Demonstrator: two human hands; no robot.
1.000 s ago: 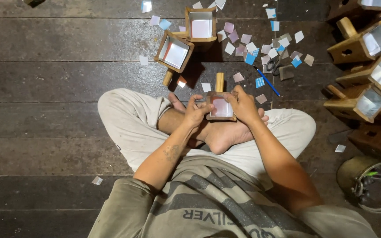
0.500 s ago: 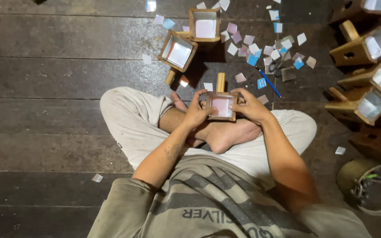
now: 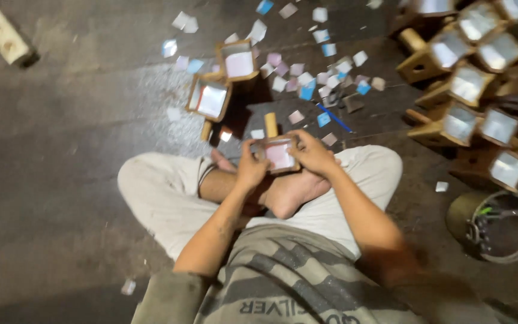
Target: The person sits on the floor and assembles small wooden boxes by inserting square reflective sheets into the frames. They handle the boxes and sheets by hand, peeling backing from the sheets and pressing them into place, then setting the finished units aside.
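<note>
I sit cross-legged on a dark wooden floor, and the view is blurred. Both hands hold a small wooden-framed mirror with a short handle [image 3: 278,153] above my bare feet. My left hand [image 3: 250,167] grips its left edge. My right hand [image 3: 313,153] grips its right edge and top, with fingers over the frame. The mirror face points up and looks pinkish.
Two more framed mirrors [image 3: 210,99] [image 3: 238,60] lie on the floor ahead, among several scattered small paper squares [image 3: 307,90] and a blue pen [image 3: 333,117]. A stack of framed mirrors [image 3: 481,102] fills the right side. A metal bucket [image 3: 499,225] stands at lower right, a white power strip [image 3: 4,36] at top left.
The view has swung and blurred, so the scene sits more to the right and tilted. My hands keep the same hold on the mirror, which has turned slightly.
</note>
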